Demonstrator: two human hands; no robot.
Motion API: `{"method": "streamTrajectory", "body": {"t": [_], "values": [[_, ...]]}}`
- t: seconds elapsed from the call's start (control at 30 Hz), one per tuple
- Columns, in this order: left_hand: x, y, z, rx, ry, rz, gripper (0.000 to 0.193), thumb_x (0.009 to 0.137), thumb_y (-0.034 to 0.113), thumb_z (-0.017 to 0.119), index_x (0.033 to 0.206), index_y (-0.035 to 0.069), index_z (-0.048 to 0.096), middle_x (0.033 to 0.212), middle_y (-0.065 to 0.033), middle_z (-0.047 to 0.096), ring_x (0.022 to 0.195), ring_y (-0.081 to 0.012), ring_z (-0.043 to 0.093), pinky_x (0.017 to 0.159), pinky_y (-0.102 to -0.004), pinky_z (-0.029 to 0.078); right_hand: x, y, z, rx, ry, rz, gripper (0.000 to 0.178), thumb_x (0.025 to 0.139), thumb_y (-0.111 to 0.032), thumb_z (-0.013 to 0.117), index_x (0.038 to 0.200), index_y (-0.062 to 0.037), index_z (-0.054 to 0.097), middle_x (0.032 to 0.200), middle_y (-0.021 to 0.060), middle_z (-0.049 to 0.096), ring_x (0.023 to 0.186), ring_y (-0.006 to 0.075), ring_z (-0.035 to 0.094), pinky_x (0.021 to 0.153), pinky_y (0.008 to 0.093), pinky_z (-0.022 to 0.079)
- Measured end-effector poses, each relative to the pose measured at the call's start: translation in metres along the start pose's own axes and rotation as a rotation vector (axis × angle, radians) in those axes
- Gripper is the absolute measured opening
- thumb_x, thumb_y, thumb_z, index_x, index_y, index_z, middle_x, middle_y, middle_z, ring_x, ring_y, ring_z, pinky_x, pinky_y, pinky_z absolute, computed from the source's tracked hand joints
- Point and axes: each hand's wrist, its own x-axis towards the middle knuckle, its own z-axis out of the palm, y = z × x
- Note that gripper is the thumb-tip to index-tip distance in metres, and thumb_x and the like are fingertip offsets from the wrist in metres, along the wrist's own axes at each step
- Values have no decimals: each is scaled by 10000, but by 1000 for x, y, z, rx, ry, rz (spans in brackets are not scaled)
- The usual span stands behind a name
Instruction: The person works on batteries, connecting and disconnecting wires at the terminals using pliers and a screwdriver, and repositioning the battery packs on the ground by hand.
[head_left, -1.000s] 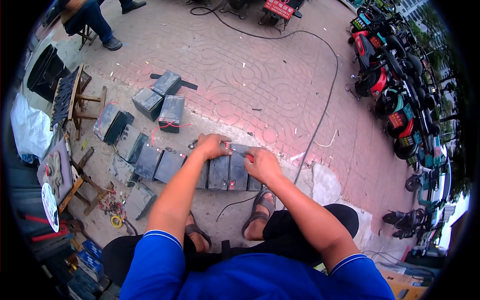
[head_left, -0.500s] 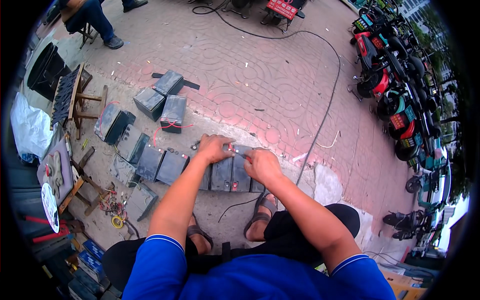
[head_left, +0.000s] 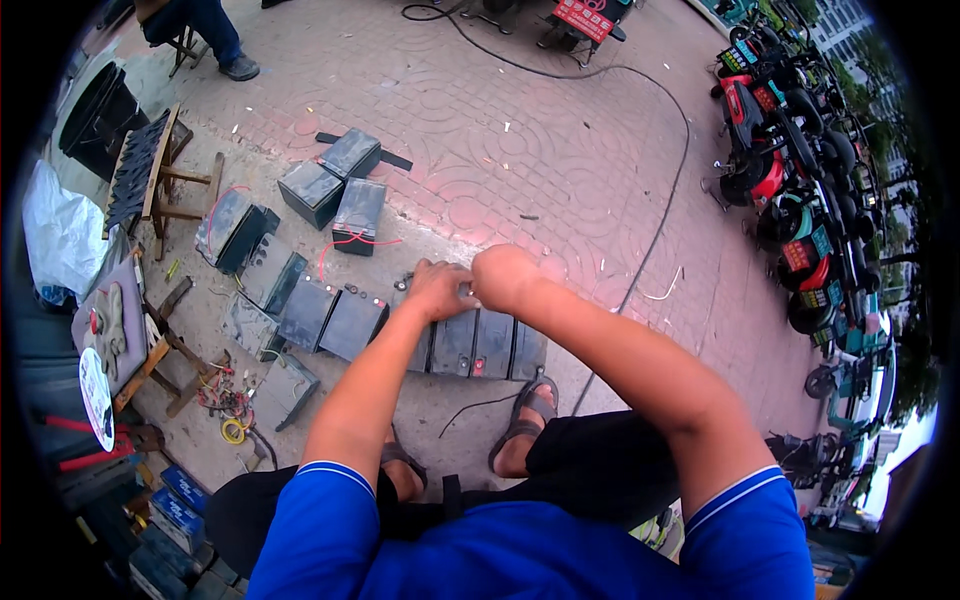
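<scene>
Scooters (head_left: 790, 190): parked in a row at right
Cable (head_left: 687, 135): black, curving across the paving (head_left: 570, 150)
Bin (head_left: 98, 115): black, just beside a woven stool (head_left: 138, 175)
Bag (head_left: 68, 240): white, crumpled, near the stool
Gloves (head_left: 109, 325): grey, lying on a pad (head_left: 122, 282)
Wires (head_left: 222, 398): tangled, multicoloured

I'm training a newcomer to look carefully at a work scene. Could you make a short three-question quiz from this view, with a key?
1. True or false: the left hand and right hand are close together at the row of batteries.
2. What stands beside the stool with the black strap seat?
A) a white fridge
B) a black bucket
C) a green ladder
3. Fill in: the person at the batteries wears a ____ shirt.

Key:
1. True
2. B
3. blue
</scene>
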Motion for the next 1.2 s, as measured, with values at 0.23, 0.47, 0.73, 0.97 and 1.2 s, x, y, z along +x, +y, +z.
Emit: {"method": "streamTrajectory", "body": {"t": [0.23, 0.47, 0.73, 0.97, 1.2], "values": [[22, 49, -3, -742, 155, 255, 361, 834, 194, 766, 1134, 2, 704, 1203, -189, 726, 1136, -296, 686, 1003, -419, 530, -7, 3, 37, 260, 772, 277, 463, 939, -322, 666, 1223, 43, 679, 1241, 249, 690, 1161, 433, 645, 1048, 481, 495], [50, 10, 21, -588, -300, 460, 419, 897, 200, 727, 1275, 33, 663, 1398, -193, 619, 1317, -267, 559, 1133, -406, 430, -13, -23, 20, 485, 613, 145, 369, 1008, -273, 568, 1209, 4, 707, 1127, 262, 714, 1099, 427, 661, 989, 486, 508], [35, 47, 51, -732, -41, 288, 427, 927, 181, 704, 1323, 42, 627, 1425, -191, 596, 1342, -276, 533, 1154, -411, 409, 3, -20, 12, 527, 621, 150, 320, 1032, -270, 553, 1028, -31, 765, 920, 228, 730, 915, 423, 692, 830, 496, 550], [19, 52, 48, -821, 258, 158, 439, 946, 162, 686, 1360, 48, 595, 1437, -191, 585, 1353, -284, 522, 1163, -415, 399, 12, -35, 18, 419, 723, 68, 282, 978, -273, 617, 880, -38, 738, 802, 187, 711, 832, 390, 688, 827, 497, 537], [-6, 18, 17, -572, 291, 271, 373, 947, 121, 662, 1308, 33, 629, 1386, -239, 613, 1302, -334, 574, 1118, -431, 440, 19, -41, 30, 377, 847, 54, 341, 976, -317, 626, 1084, -7, 716, 1024, 226, 717, 971, 399, 702, 905, 489, 548]]}}
